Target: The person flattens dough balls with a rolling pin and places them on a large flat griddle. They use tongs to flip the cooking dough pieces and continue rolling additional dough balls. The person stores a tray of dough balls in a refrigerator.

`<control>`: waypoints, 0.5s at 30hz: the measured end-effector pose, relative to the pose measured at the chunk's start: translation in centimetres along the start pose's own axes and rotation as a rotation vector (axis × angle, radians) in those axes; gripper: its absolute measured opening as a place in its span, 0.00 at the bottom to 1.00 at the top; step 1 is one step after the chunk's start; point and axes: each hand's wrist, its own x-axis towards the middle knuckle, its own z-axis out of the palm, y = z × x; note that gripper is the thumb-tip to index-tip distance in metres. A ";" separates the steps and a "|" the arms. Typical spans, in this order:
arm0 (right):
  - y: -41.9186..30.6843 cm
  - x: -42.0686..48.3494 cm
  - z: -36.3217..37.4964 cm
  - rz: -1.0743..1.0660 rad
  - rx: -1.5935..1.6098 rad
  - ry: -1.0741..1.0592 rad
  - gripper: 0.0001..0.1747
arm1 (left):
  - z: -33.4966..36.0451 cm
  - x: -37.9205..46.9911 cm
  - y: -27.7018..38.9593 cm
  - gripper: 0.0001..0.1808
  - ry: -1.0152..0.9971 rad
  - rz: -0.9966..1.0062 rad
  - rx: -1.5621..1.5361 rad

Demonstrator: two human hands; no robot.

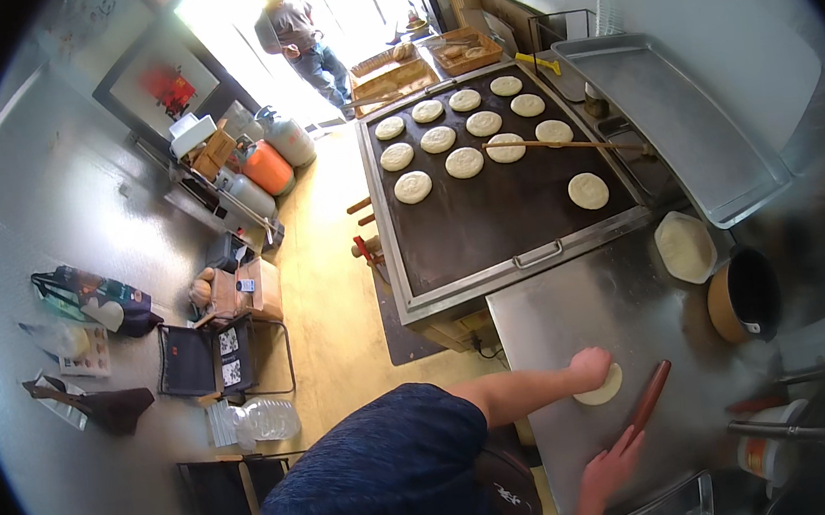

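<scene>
My left hand [592, 369] is curled at the upper edge of a flat, pale dough disc [604, 390] on the steel worktable [555, 318]. Its fingertips are hidden, so whether they pinch the dough does not show. Below it, my right hand [615, 462] is on the near end of a reddish-brown rolling pin [651, 392], fingers stretched along the wood. The pin lies slanted just right of the disc, apart from it. Beyond the table, several round dough cakes [464, 163] sit on a dark griddle plate [471, 236].
A wooden stick [566, 142] crosses the griddle's right side. Right of my hands stand a hexagonal flour container [685, 248], a deep pot [744, 294] and a white bucket [772, 446]. A large metal tray [677, 116] lies behind. Gas cylinders [267, 167] and a person [299, 36] are near the doorway.
</scene>
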 end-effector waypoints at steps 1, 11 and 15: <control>0.4 0.0 0.2 -0.001 -0.004 0.026 0.45 | -0.8 -0.2 0.2 0.08 -0.050 -0.020 -0.038; -8.0 2.1 1.9 0.120 2.390 -0.084 0.38 | -11.3 -16.6 5.7 0.25 0.028 0.586 0.151; -14.2 10.6 0.9 0.489 2.505 -0.451 0.41 | -17.2 -14.8 0.3 0.36 0.095 0.511 -0.002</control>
